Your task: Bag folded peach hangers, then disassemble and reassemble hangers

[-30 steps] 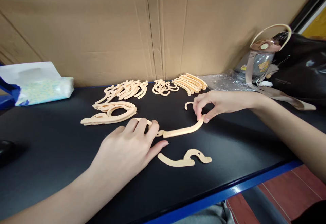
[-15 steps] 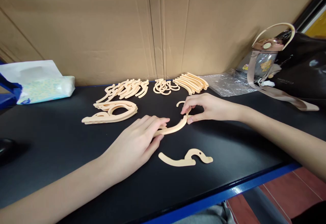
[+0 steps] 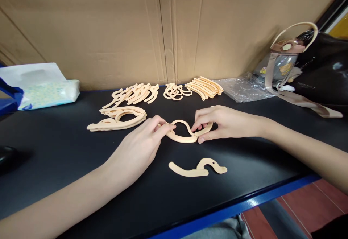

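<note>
Between my hands is a partly joined, cream-coloured folding clothes hanger (image 3: 182, 139), with a curved arm below and a looping hook piece above it. My left hand (image 3: 144, 143) pinches its left end between thumb and fingers. My right hand (image 3: 221, 123) grips the right side near the joint, and its fingers hide part of the right arm. Closer to the table's front edge lies a loose hanger piece (image 3: 190, 173) with a curved arm and a hooked end. Left of the hands, a stack of folded hangers (image 3: 119, 124) rests on the black table (image 3: 81, 152).
Along the back lie piles of flat hanger pieces (image 3: 140, 94), hooks (image 3: 174, 92) and curved arms (image 3: 203, 87). A tissue pack (image 3: 49, 93) sits at left above a dark mouse (image 3: 7, 155). To the right are clear plastic (image 3: 241, 89), a strapped bottle (image 3: 284, 65) and a black bag (image 3: 323, 72).
The hanger has been turned, so its hook loop now stands above the arm and its joint sits lower. My right hand has shifted slightly right and down; my left hand slightly up and left.
</note>
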Action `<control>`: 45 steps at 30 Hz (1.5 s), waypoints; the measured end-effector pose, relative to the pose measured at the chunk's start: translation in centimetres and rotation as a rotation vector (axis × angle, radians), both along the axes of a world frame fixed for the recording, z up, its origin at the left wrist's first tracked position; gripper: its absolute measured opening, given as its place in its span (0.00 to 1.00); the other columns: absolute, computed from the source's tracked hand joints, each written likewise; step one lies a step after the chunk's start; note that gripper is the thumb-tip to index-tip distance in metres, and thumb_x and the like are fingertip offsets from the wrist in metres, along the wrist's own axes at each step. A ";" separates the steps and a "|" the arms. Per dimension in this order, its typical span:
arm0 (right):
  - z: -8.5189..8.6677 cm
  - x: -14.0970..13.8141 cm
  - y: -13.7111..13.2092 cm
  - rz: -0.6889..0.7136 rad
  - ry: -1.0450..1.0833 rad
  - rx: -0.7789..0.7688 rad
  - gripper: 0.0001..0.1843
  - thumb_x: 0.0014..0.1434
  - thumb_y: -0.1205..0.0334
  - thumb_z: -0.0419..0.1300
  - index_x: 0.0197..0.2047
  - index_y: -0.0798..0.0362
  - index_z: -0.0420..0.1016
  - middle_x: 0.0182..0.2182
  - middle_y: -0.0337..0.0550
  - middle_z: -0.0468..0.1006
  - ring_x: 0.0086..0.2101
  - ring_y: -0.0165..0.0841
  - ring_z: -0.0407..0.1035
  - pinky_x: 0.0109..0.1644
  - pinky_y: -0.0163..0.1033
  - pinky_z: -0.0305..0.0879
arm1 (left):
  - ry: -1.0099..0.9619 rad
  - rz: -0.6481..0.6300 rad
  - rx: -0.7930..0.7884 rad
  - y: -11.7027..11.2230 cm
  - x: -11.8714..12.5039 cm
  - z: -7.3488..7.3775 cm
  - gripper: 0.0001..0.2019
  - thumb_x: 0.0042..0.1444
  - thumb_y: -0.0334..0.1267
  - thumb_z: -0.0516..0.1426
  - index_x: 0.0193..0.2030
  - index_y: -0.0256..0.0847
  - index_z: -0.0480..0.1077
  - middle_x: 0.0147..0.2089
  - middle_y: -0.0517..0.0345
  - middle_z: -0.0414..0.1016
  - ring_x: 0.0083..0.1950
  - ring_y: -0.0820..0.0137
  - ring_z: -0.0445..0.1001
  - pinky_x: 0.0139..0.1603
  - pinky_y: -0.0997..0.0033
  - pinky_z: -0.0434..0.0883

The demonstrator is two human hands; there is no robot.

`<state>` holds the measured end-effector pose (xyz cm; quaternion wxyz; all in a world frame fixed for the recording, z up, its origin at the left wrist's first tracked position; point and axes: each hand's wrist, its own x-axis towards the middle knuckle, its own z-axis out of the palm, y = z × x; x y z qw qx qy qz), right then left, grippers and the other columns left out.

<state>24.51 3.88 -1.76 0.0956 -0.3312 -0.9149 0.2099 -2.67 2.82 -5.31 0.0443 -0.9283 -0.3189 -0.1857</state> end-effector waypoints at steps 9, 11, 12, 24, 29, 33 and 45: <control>-0.6 -1.5 -1.7 0.132 0.076 -0.054 0.19 0.64 0.64 0.63 0.59 0.52 0.73 0.47 0.43 0.73 0.43 0.31 0.70 0.46 0.35 0.66 | -0.034 -0.086 -0.196 -0.8 0.3 0.1 0.19 0.72 0.37 0.45 0.67 0.46 0.60 0.66 0.51 0.62 0.64 0.62 0.65 0.63 0.59 0.66; -0.8 -1.8 -1.9 0.137 0.102 -0.015 0.18 0.66 0.67 0.60 0.59 0.52 0.73 0.48 0.44 0.73 0.46 0.31 0.70 0.47 0.35 0.66 | -0.024 -0.104 -0.152 -0.8 0.3 0.0 0.17 0.71 0.37 0.46 0.64 0.46 0.65 0.65 0.50 0.62 0.62 0.60 0.66 0.61 0.57 0.67; -0.9 -1.8 -1.9 0.135 0.112 0.021 0.17 0.66 0.68 0.59 0.58 0.52 0.73 0.48 0.44 0.74 0.46 0.31 0.70 0.48 0.35 0.66 | -0.022 -0.111 -0.126 -0.8 0.3 -0.1 0.16 0.71 0.37 0.47 0.61 0.46 0.67 0.64 0.50 0.64 0.60 0.60 0.67 0.59 0.57 0.68; 1.2 -1.3 -3.4 0.188 -0.031 -0.085 0.07 0.57 0.60 0.70 0.35 0.53 0.79 0.31 0.35 0.73 0.34 0.28 0.67 0.36 0.33 0.58 | -0.031 0.088 -0.112 -0.7 0.4 0.8 0.14 0.69 0.43 0.48 0.34 0.40 0.65 0.50 0.48 0.73 0.46 0.58 0.74 0.43 0.56 0.71; 2.1 -0.5 -3.3 0.191 -0.086 -0.139 0.12 0.61 0.75 0.61 0.40 0.50 0.82 0.35 0.37 0.73 0.36 0.26 0.68 0.37 0.31 0.58 | -0.102 0.103 -0.155 -0.7 0.5 0.8 0.06 0.66 0.36 0.48 0.40 0.40 0.64 0.48 0.51 0.72 0.45 0.60 0.73 0.44 0.56 0.69; 2.0 0.0 -2.6 0.162 -0.075 -0.084 0.15 0.60 0.79 0.59 0.30 0.51 0.81 0.34 0.37 0.71 0.33 0.26 0.67 0.35 0.31 0.57 | -0.161 0.087 -0.197 -0.6 0.3 0.5 0.10 0.66 0.30 0.46 0.48 0.41 0.65 0.50 0.53 0.71 0.48 0.62 0.71 0.49 0.56 0.68; 1.6 0.2 -3.5 -0.201 -0.383 0.321 0.23 0.61 0.40 0.60 0.31 0.53 0.72 0.28 0.41 0.74 0.27 0.35 0.67 0.30 0.39 0.53 | -0.037 -0.144 0.058 -2.0 2.0 1.0 0.11 0.68 0.35 0.52 0.54 0.35 0.68 0.54 0.48 0.74 0.54 0.59 0.70 0.51 0.58 0.66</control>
